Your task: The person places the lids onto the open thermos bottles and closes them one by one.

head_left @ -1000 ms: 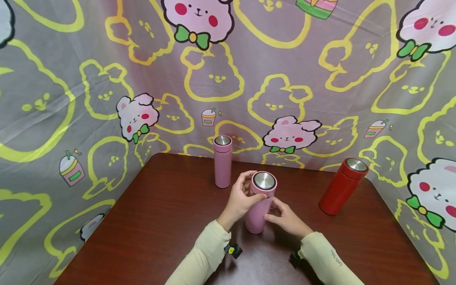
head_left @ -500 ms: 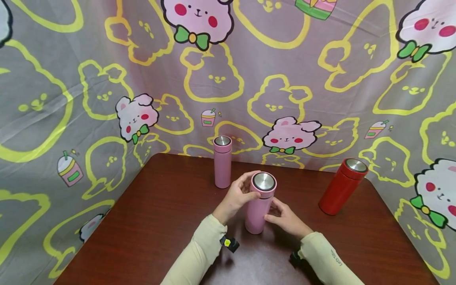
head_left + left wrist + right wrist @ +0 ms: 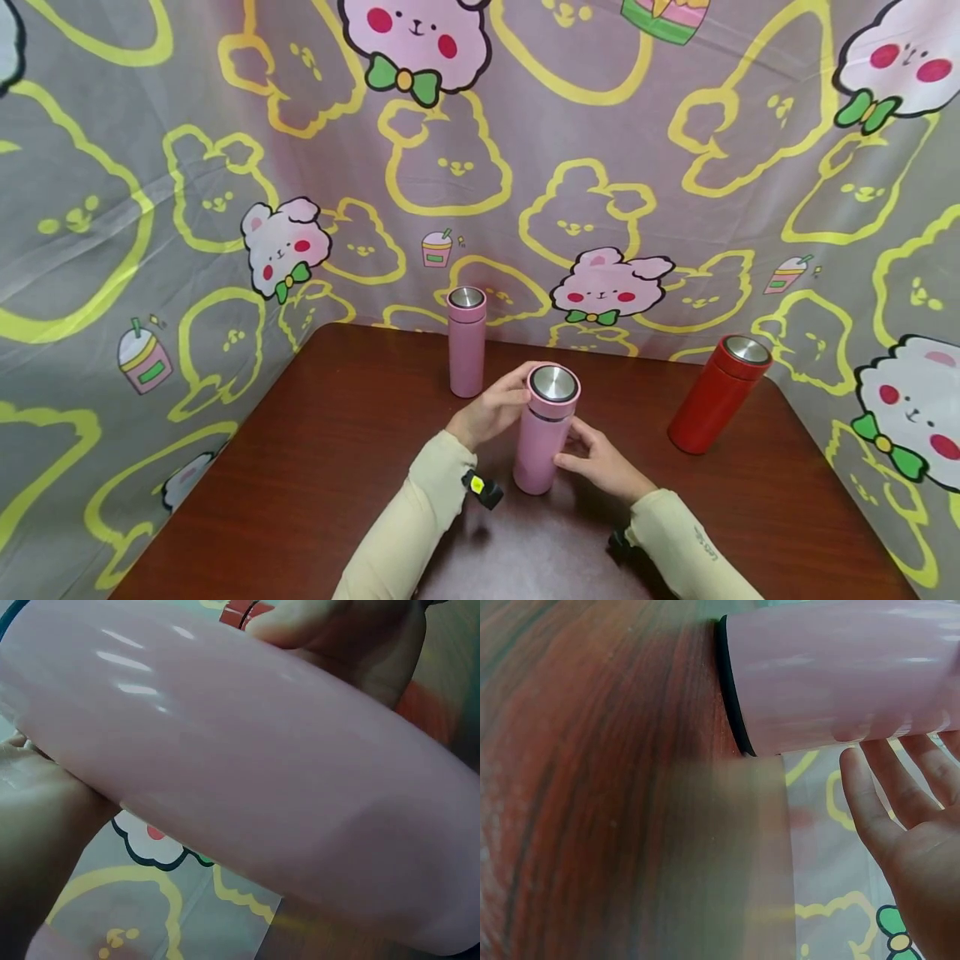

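A pink thermos bottle [image 3: 537,454] with a silver-topped lid [image 3: 555,385] stands on the table in front of me, a dark line showing between lid and body. My left hand [image 3: 491,410] holds the lid from the left, thumb on its near left side and fingers behind. Lower down, my right hand [image 3: 603,464] grips the body from the right, its thumb in front and its other fingers partly hidden behind. In the left wrist view the pink body [image 3: 247,765] fills most of the picture. The right wrist view shows the bottle's black base rim [image 3: 735,686] at the table.
Behind to the left stands a second, slimmer pink thermos bottle [image 3: 467,354]. A red thermos bottle [image 3: 711,404] is at the right. The brown wooden table [image 3: 330,433] ends against a patterned cloth backdrop [image 3: 450,125] on the back and both sides.
My left thumb has moved leftward around the lid's front, and the left wrist has shifted slightly left and up. The right hand and the bottle's place have hardly changed.
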Demonstrator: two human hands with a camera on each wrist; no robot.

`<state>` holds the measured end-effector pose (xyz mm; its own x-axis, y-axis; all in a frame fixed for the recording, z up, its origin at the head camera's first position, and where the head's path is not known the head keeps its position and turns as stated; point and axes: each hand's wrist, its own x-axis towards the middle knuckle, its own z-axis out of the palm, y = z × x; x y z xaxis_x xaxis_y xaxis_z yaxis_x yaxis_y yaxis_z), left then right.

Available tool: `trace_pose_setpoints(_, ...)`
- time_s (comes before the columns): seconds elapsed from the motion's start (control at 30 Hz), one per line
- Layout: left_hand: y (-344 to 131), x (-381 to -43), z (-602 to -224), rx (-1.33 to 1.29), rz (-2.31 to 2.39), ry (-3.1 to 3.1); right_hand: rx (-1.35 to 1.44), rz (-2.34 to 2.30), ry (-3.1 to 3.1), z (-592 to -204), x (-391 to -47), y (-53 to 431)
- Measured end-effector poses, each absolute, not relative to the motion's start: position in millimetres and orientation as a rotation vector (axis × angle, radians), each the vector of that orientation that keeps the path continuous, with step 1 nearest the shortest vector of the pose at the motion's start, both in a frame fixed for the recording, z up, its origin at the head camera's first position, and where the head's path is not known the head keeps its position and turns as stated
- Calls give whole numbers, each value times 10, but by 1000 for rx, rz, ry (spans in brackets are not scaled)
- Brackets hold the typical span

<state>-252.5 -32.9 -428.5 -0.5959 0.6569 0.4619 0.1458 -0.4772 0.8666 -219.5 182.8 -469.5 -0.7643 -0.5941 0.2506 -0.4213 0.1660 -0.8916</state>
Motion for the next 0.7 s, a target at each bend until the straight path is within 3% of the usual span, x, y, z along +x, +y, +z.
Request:
trace_pose_setpoints(0.3,-333,-2539,-4276,1168,2123,1290,-1046,-1700,2260,-4990,-2361,1881)
trace_pose_setpoints(0.7,-359,-2431,-4343,1144,2199,1479,-1031,-1657,2277,-4759,-2231,1850)
